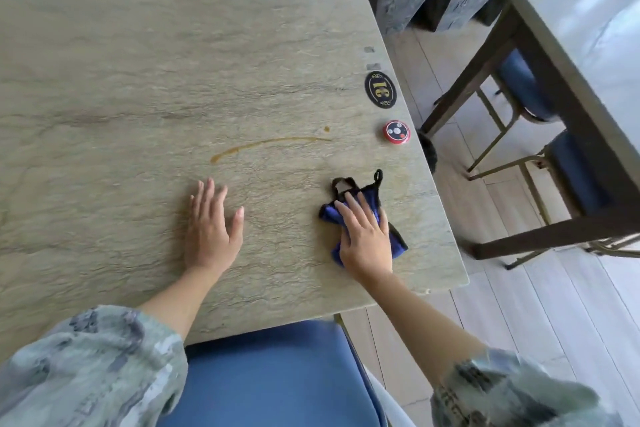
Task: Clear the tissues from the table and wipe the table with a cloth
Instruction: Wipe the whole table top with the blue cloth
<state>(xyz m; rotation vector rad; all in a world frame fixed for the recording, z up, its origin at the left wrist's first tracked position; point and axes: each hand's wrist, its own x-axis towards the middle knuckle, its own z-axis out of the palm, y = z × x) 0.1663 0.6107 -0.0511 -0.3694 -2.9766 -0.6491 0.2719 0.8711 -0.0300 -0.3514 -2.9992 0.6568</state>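
One crumpled blue cloth with black trim [360,218] lies near the right edge of the pale stone-patterned worktop [138,80], pressed flat under the right hand [365,236], fingers straight and spread. No tissues show (seemingly already cleared), so wiping is the step in hand. The left hand [211,229] rests flat on the worktop, fingers apart, holding nothing. Next, the cloth likely needs sweeping leftward and away to the curved brown spill streak [263,146].

black oval table plaque [380,89], gold "31"

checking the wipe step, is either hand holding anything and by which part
Nothing is gripped: the right hand presses flat on the blue cloth's middle; the left hand lies open on the table.
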